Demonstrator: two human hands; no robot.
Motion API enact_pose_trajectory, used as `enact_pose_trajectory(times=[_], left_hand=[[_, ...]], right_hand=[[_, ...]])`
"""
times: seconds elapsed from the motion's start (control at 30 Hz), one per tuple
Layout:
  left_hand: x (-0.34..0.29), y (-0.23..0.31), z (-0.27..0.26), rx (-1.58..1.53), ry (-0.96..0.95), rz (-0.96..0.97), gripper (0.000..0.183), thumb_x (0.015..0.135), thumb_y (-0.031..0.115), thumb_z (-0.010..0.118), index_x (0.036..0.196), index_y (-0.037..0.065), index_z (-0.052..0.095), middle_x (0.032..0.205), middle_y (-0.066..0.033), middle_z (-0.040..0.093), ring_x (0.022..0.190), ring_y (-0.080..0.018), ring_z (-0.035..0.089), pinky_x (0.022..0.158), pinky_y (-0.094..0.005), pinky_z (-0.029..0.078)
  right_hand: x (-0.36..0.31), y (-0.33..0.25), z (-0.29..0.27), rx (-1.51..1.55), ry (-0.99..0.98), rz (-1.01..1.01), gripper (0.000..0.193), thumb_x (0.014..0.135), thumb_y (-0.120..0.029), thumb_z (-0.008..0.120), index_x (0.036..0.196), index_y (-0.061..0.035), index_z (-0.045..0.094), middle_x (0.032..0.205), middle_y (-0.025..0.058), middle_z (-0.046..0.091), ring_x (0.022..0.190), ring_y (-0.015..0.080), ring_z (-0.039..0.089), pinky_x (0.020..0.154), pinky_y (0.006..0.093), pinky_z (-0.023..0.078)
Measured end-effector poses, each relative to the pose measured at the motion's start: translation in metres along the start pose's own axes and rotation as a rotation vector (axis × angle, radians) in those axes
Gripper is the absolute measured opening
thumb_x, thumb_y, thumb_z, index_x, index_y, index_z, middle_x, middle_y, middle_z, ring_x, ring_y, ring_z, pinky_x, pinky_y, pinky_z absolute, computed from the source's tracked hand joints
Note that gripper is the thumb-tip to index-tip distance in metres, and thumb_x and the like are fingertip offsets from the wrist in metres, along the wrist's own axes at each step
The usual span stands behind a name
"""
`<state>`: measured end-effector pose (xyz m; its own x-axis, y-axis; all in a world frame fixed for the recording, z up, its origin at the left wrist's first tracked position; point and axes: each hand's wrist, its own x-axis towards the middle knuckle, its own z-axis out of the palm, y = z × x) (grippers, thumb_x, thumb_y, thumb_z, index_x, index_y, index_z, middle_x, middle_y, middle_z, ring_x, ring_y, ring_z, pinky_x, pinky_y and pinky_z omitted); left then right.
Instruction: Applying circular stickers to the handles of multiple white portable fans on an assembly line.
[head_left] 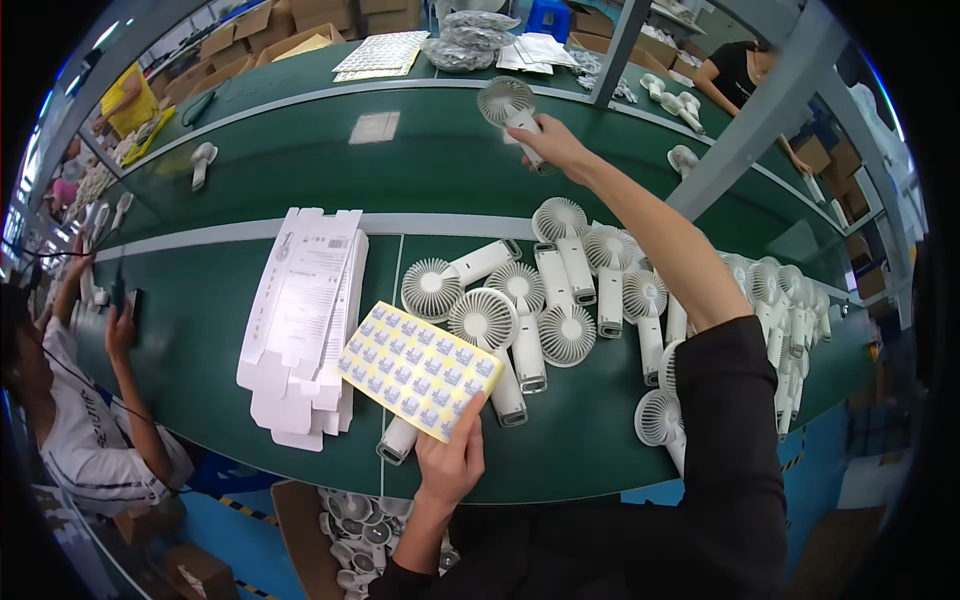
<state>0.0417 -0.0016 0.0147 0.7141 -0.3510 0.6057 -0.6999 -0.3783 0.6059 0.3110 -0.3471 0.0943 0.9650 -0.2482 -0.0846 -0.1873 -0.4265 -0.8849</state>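
My left hand (450, 462) pinches the lower right edge of a yellow sheet of stickers (420, 370), printed with rows of small grey-blue labels. The sheet is tilted above the near table and partly covers a white handheld fan. Stretched far forward, my right hand (556, 146) is closed around the handle of a handheld fan (506, 102), held over the green conveyor belt (440, 150). Its round grille points up and left. Several more white fans (484, 318) lie in a loose group between my arms, and others are heaped beyond my right sleeve.
Flattened white boxes (300, 330) are stacked left of the sheet. A cardboard box of fan parts (350, 530) stands below the table edge. Single fans (203, 165) lie on the belt. A grey metal post (750, 110) rises at right. Co-workers sit at left and far right.
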Motion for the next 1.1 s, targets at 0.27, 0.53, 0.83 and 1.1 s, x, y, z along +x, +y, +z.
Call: enact_pose_trajectory(times=[0.27,0.53,0.83,1.1], left_hand=[[0.002,0.002,0.003,0.004,0.052,0.032,0.036,0.084,-0.008,0.061,0.119,-0.001,0.064,0.105,-0.0205,0.068,0.095,-0.0355,0.066,0.086,-0.0405,0.05],[0.007,0.017,-0.002,-0.014,0.137,0.023,0.035,0.086,-0.008,0.057,0.119,-0.001,0.064,0.101,-0.0215,0.068,0.089,-0.0361,0.066,0.081,-0.0389,0.051],[0.045,0.078,0.001,-0.821,-0.194,-0.445,0.061,0.084,0.029,0.076,0.129,-0.003,0.053,0.121,-0.0153,0.06,0.117,-0.0187,0.052,0.103,-0.0359,0.038],[0.049,0.129,0.021,-1.089,-0.405,-0.687,0.03,0.091,0.016,0.068,0.111,-0.004,0.06,0.092,-0.0096,0.067,0.077,-0.0156,0.066,0.062,-0.0287,0.056]], right_hand=[[-0.107,-0.037,-0.016,0.072,-0.109,-0.046,0.036,0.094,-0.033,0.063,0.106,-0.0013,0.051,0.088,0.0049,0.057,0.071,0.0101,0.059,0.06,0.0266,0.049],[-0.214,-0.049,-0.022,0.285,-0.259,-0.065,0.029,0.091,-0.022,0.065,0.105,-0.0013,0.051,0.083,0.0039,0.057,0.066,0.0081,0.056,0.059,0.0246,0.047],[-0.36,-0.057,0.007,0.366,-0.496,0.025,0.045,0.087,-0.013,0.07,0.122,-0.0005,0.044,0.075,0.0046,0.059,0.054,0.0111,0.058,0.044,0.025,0.047],[-0.392,-0.012,0.015,0.618,-0.561,0.08,0.039,0.082,-0.004,0.06,0.118,0.0016,0.046,0.066,0.0057,0.057,0.047,0.0135,0.056,0.042,0.0248,0.044]])
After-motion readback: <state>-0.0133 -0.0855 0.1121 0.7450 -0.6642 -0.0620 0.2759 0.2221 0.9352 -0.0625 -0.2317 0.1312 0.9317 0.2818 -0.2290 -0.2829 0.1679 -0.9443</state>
